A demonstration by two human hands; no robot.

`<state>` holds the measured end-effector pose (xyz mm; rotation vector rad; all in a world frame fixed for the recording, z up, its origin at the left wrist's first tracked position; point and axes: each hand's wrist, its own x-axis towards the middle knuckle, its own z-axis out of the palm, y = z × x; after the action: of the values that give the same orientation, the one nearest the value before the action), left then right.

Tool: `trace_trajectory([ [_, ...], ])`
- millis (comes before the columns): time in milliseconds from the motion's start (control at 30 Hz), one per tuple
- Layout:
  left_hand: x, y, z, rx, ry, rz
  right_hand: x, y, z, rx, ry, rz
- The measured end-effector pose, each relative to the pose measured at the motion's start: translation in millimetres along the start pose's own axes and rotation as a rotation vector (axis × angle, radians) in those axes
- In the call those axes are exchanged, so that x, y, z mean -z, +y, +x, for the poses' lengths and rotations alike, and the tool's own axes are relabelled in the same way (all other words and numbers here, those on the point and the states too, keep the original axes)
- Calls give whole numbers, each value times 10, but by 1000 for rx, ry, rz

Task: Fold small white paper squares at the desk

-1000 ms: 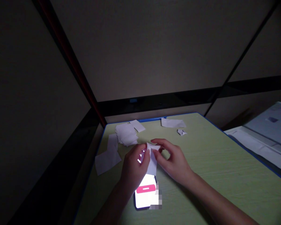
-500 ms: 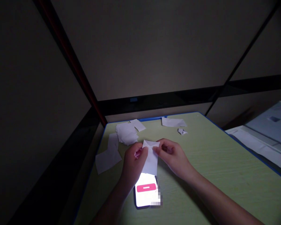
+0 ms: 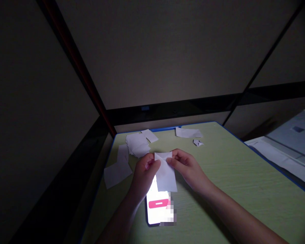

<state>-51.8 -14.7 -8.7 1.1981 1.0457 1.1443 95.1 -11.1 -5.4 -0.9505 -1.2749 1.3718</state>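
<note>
Between my two hands is a white sheet of paper point(image 3: 166, 178), creased near its top edge. My left hand point(image 3: 145, 173) pinches its upper left side, thumb in front. At the upper right side, my right hand point(image 3: 189, 169) grips it the same way, with the thumb on the crease. The sheet hangs over a lit phone point(image 3: 155, 215) that lies on the table, hiding part of its screen. A red bar shows on that screen.
The green table point(image 3: 234, 169) has a blue edge. A stack of white paper pieces point(image 3: 137, 144) lies at the back left, with loose sheets point(image 3: 118, 174) nearer. Towards the back right are a paper strip point(image 3: 188, 133) and a small folded paper point(image 3: 197, 142). Wall panels stand behind.
The lower end of the paper has swung to the right, baring more of the phone's left side. Its top corners now look less flared. Both hands keep their pinch.
</note>
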Motion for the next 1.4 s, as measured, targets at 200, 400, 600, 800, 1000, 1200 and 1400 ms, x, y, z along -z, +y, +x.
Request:
trace_trajectory([
  [200,11,-24,23,49,37,-86,-8,13,4,14,-34,40],
  [400,5,0,21,13,84,-127,4,8,6,5,15,64],
  [600,7,0,31,-86,170,63,3,39,9,51,43,109],
  [800,-33,18,11,-202,192,170,-28,70,-4,75,79,14],
  [1000,-28,18,-1,-220,153,166,-25,79,-6,119,72,-56],
  [1200,2,5,-5,-216,149,202,-38,43,-23,142,54,-92],
  [1400,-13,15,-20,-234,130,210,-41,59,-40,166,48,-148],
])
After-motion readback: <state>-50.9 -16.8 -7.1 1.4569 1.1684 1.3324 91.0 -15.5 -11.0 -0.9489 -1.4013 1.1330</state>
